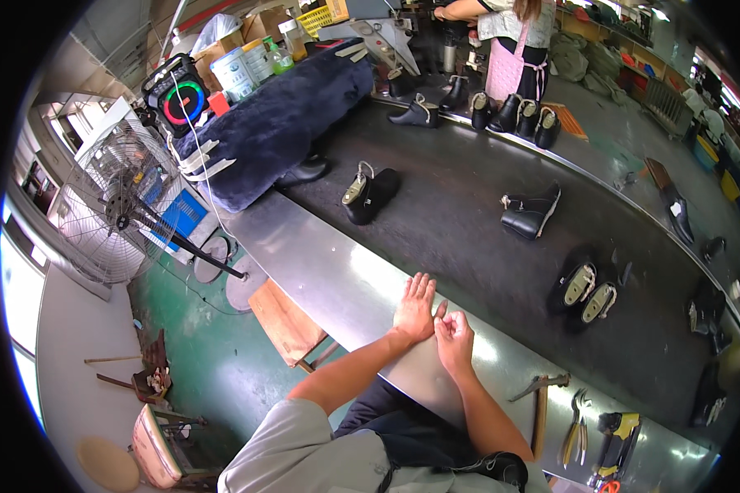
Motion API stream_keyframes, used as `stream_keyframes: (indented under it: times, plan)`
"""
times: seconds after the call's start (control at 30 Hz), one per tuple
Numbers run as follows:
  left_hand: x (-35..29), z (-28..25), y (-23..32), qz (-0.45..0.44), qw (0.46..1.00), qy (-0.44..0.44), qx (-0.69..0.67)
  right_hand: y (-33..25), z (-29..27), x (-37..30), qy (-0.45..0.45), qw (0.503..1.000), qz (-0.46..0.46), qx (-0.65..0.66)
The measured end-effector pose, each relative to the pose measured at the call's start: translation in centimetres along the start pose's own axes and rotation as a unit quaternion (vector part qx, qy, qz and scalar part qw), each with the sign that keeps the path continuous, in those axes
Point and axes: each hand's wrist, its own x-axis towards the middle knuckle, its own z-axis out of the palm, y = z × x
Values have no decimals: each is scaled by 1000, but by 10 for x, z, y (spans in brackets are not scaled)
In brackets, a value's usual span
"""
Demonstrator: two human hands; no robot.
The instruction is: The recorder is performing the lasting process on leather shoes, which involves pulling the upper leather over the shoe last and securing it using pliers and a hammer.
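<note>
My left hand (415,311) lies palm down on the shiny metal ledge (321,245), its fingers stretched out toward the dark belt. Close beside it, my right hand (455,335) is curled with the fingertips drawn together. Whether anything small is in its grip, I cannot make out. Beyond the hands, black shoes on lasts rest on the dark conveyor belt (444,214): one ankle boot (532,211) on its side, one shoe (370,194) farther left, and a pair (590,292) to the right.
On the ledge at right lie a hammer (541,411), pliers (575,429) and a yellow-and-black hand tool (617,446). Several black boots (518,115) line the far rail, near a person in a pink apron (507,70). A stand fan (117,209) and wooden stool (286,320) are at left.
</note>
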Motion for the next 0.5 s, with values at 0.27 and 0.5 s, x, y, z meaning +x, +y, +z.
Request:
stream_keyframes:
  times: [0.27, 0.5]
  plan:
    - [14, -3, 4, 18, 1000, 13, -11, -2, -4, 12, 7, 1000, -8, 13]
    - [1, 5, 4, 23, 999, 35, -10, 18, -1, -1, 12, 1000, 3, 13]
